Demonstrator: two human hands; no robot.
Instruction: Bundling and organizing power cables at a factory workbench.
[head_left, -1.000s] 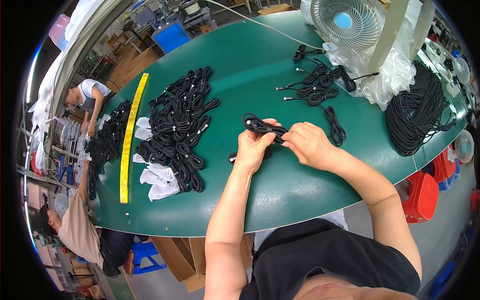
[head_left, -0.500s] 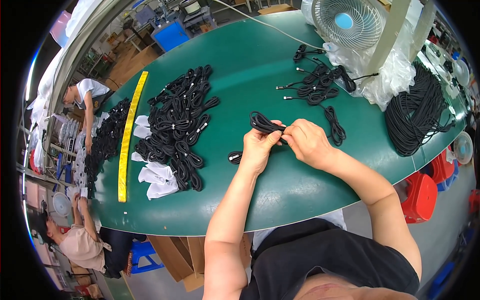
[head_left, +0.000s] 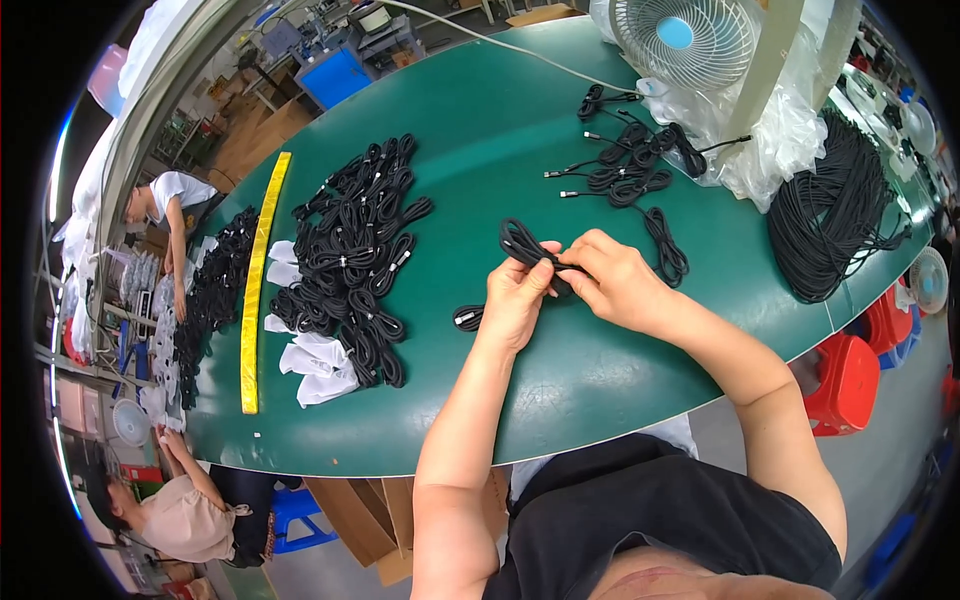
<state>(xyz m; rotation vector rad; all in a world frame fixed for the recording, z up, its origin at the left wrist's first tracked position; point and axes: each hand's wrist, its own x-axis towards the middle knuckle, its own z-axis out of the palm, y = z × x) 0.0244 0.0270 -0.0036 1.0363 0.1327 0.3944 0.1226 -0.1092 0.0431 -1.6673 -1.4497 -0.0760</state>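
Observation:
A coiled black cable (head_left: 522, 243) is gripped in my left hand (head_left: 518, 300), its loops rising above the thumb. My right hand (head_left: 618, 280) pinches at the side of the same coil; its fingertips hide what lies between them. Just left of my left wrist, another coil (head_left: 467, 317) with a pale connector lies on the green table (head_left: 480, 130). To the left spreads a big pile of bundled black cables (head_left: 350, 240). Beyond my right hand, several looser cables (head_left: 630, 160) with metal plugs lie, and one coil (head_left: 664, 246) rests close to that hand.
A yellow strip (head_left: 265, 285) crosses the table at left, with more cables (head_left: 213, 290) behind it and two people working there. White bags (head_left: 318, 366) lie beside the pile. At right are a fan (head_left: 685, 40), clear plastic (head_left: 790, 150), a large cable hank (head_left: 835, 215) and red stools (head_left: 845, 385).
Both hands stay on the coil with only a slight shift of the right fingers. The view has moved a little. A person at lower left has shifted slightly.

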